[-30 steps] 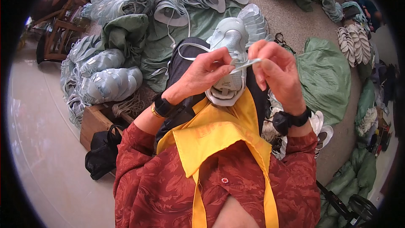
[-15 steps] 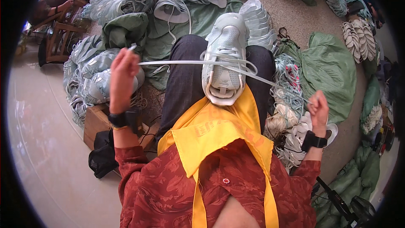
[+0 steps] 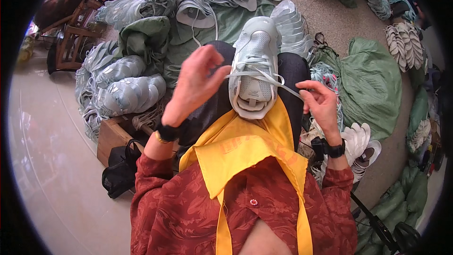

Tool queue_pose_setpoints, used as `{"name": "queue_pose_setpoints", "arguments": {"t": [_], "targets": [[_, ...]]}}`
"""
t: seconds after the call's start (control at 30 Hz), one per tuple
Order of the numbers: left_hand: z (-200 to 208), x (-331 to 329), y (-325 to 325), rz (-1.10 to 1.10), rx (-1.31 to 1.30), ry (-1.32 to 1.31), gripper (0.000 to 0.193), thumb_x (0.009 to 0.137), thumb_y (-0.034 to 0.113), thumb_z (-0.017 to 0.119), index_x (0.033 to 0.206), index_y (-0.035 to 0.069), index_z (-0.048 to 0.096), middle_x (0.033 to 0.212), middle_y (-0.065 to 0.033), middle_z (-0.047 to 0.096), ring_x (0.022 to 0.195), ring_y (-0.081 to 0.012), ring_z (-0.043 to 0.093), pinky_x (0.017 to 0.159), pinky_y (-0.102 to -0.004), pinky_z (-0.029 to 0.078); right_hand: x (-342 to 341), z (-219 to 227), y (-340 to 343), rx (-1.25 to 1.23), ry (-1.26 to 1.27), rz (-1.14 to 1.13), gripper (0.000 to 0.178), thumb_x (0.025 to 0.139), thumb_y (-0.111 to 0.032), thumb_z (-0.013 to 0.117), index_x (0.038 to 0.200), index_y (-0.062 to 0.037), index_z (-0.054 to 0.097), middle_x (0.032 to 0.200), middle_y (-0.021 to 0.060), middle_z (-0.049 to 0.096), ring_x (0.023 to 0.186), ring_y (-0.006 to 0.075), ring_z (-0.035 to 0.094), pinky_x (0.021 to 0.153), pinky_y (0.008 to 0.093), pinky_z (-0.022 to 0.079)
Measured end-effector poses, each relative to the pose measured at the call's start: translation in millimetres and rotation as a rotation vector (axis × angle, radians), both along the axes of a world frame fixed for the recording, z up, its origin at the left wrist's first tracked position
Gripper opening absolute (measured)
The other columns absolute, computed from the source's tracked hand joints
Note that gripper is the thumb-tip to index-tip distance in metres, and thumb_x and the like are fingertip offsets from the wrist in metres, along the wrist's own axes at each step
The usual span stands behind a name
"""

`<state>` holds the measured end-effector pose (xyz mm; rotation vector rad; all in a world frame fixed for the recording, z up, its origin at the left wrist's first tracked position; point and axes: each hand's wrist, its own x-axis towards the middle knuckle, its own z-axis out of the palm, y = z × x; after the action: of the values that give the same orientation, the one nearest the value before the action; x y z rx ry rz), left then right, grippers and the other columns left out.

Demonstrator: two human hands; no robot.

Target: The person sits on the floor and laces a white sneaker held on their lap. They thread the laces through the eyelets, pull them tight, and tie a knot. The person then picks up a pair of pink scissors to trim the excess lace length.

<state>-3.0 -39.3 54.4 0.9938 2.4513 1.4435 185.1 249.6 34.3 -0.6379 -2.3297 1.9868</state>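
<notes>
speckled floor (image 3: 323, 21) behind; pale shoe (image 3: 255, 86) between knees (image 3: 296, 78), presumably for steadiness; left hand (image 3: 197, 78) half-spread, right hand (image 3: 322, 106) loosely curled, both by lace (image 3: 291, 91), either grip unclear

The pale shoe (image 3: 255, 47) is faced with matt mesh and smoother panels; its lace (image 3: 249, 73) is seen as flat, matt textile. The apron (image 3: 250, 148) is made of creased, matt cloth. Dull, bare-looking wood is noted in the box (image 3: 111, 138). The floor (image 3: 52, 127) is found smooth and glossy along its left edge; toward its right edge, wrinkled, faintly shiny green sheeting (image 3: 370, 87) is recorded.
</notes>
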Motion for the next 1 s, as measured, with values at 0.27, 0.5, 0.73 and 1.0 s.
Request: {"name": "queue_pose_setpoints", "arguments": {"t": [0.27,0.5,0.73,1.0], "targets": [[-26,3,27,-0.095,-0.005,-0.116,0.008,0.095,0.005,0.068,0.094,0.001,0.060,0.083,-0.0036,0.057,0.073,-0.0122,0.054,0.068,-0.0282,0.048,-16,2,-23,-0.026,-0.096,0.114,0.016,0.100,-0.008,0.068,0.114,-0.0001,0.070,0.080,-0.0017,0.069,0.056,0.0016,0.058,0.048,0.0187,0.048],[-32,-8,16,-0.287,0.182,-0.803,0.014,0.100,0.008,0.066,0.106,0.004,0.055,0.099,0.0033,0.048,0.092,-0.0042,0.046,0.082,-0.0211,0.041,-15,1,-24,-0.022,-0.121,0.098,0.011,0.097,-0.008,0.071,0.105,-0.0004,0.072,0.081,-0.0028,0.070,0.057,0.0012,0.057,0.049,0.0195,0.046],[-32,-7,19,-0.325,0.065,-0.460,0.015,0.099,0.006,0.068,0.104,0.004,0.055,0.103,0.0034,0.041,0.091,-0.0060,0.044,0.082,-0.0213,0.041,-23,4,-27,0.019,-0.079,0.085,0.009,0.097,-0.009,0.072,0.101,-0.0009,0.072,0.078,-0.0040,0.069,0.060,0.0002,0.057,0.053,0.0188,0.046],[-18,-30,22,-0.338,0.009,-0.705,0.014,0.092,0.005,0.065,0.092,0.003,0.051,0.096,0.0034,0.043,0.086,-0.0056,0.043,0.079,-0.0209,0.041,-28,2,-35,0.135,-0.007,0.114,0.009,0.096,-0.008,0.073,0.098,0.0006,0.071,0.075,-0.0009,0.069,0.061,0.0019,0.057,0.054,0.0227,0.046]]}}
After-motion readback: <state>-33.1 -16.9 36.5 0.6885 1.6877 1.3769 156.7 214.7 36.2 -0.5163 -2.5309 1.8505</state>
